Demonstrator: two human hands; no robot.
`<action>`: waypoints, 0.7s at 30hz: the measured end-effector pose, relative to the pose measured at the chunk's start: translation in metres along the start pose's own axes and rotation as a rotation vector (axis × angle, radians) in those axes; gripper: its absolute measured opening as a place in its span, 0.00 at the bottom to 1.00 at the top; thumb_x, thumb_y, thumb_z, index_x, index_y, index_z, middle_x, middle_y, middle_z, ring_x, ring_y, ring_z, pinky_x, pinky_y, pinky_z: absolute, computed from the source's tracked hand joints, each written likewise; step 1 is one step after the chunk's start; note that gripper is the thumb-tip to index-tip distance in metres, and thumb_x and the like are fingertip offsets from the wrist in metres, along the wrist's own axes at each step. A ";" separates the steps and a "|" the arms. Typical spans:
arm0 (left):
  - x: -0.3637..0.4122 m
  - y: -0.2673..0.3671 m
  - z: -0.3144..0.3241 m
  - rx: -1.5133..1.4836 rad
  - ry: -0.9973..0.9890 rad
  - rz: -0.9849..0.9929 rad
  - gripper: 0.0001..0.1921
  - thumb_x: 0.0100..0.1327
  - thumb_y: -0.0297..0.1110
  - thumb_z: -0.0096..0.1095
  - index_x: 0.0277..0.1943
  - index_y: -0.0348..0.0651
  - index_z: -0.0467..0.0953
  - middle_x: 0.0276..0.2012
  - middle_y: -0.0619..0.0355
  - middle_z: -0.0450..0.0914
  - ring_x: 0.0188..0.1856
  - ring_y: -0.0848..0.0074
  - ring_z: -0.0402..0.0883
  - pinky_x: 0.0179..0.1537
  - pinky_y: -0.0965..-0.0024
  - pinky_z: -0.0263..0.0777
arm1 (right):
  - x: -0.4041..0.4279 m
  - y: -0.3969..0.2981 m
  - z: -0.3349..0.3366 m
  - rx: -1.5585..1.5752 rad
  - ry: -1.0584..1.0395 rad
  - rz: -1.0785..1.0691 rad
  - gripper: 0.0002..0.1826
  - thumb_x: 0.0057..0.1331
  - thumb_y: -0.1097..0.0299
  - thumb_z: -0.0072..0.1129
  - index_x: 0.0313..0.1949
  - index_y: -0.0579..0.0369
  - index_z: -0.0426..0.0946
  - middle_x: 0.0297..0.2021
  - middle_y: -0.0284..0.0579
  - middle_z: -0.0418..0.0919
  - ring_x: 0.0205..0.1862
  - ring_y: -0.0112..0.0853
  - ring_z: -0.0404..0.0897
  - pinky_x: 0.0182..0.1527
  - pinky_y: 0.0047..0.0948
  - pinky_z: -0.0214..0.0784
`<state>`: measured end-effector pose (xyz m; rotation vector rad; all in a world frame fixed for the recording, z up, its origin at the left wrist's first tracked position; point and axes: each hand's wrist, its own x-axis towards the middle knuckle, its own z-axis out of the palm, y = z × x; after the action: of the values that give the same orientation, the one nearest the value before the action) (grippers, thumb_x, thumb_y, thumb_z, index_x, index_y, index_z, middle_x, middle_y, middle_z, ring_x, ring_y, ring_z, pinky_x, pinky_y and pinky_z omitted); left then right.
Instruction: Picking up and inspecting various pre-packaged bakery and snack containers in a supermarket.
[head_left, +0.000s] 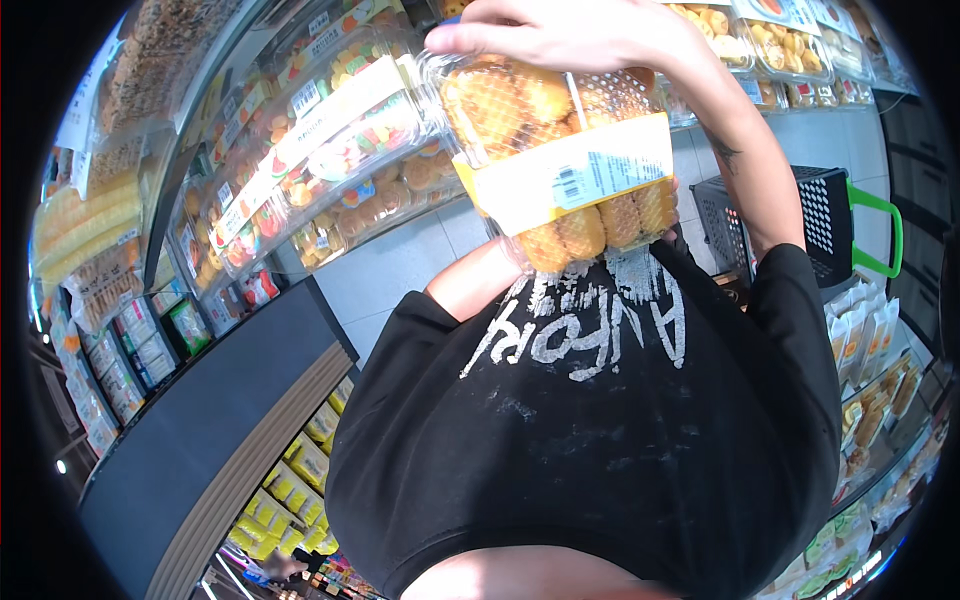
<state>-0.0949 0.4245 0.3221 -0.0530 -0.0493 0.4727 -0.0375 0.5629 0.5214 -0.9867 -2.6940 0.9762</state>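
Observation:
A clear plastic clamshell box of golden pastries is held in front of my chest, tilted up toward the camera. A yellow and white paper sleeve with a barcode and print wraps its middle. My left forearm passes behind the box; the left hand is mostly hidden there, with a bit of fingers showing at the box's right edge. Over the box's far end lies my right hand, thumb pointing left. Its other fingers are cut off or hidden, so its grip cannot be made out.
Clear boxes of colourful sweets fill the display shelf at the left. Boxed snacks line the far right shelf. A black shopping basket with a green handle stands on the tiled floor. A dark counter panel runs along the lower left.

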 end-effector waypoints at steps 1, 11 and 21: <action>-0.003 0.001 0.001 0.045 0.027 0.034 0.28 0.61 0.52 0.50 0.53 0.35 0.60 0.48 0.50 0.64 0.54 0.63 0.65 0.60 0.56 0.58 | -0.003 0.003 0.001 0.137 0.073 -0.015 0.27 0.64 0.45 0.42 0.27 0.58 0.76 0.28 0.54 0.77 0.33 0.43 0.77 0.37 0.38 0.66; -0.076 0.034 0.032 0.425 0.223 0.217 0.29 0.68 0.37 0.40 0.67 0.38 0.41 0.67 0.52 0.47 0.67 0.69 0.52 0.65 0.63 0.49 | -0.096 0.069 0.039 1.015 0.923 -0.418 0.44 0.63 0.36 0.23 0.48 0.73 0.66 0.41 0.56 0.74 0.47 0.41 0.73 0.54 0.34 0.61; -0.083 0.043 0.085 0.451 0.519 0.605 0.27 0.70 0.42 0.33 0.67 0.42 0.41 0.68 0.55 0.45 0.66 0.66 0.53 0.64 0.60 0.50 | -0.112 0.038 0.075 1.016 0.978 0.132 0.29 0.68 0.48 0.33 0.55 0.63 0.61 0.44 0.44 0.68 0.35 0.25 0.72 0.37 0.21 0.66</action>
<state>-0.1932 0.4283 0.4011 0.2600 0.5978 1.0502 0.0479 0.4762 0.4516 -0.9830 -1.1241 1.2086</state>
